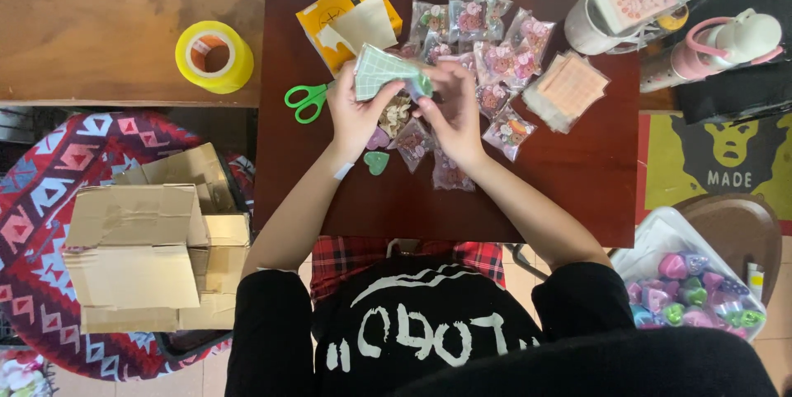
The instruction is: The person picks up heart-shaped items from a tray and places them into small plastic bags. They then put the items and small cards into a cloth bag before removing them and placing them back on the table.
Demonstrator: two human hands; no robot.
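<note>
**Both hands on checked packet, mid-table**

Left hand (353,113) & right hand (452,110) each have their grip closed on the green checked packet (381,69), held just above the table (577,182). Risk, imo: packet slips, drops into the small clear bags (493,59) beneath, scattering them. Green scissors (307,101) sit just left of packet, at table edge; open room only toward the near edge.

Green-checked packet (378,69), yellow tape roll (214,56), green-handled scissors (307,101), dark red-brown table (577,182).
</note>
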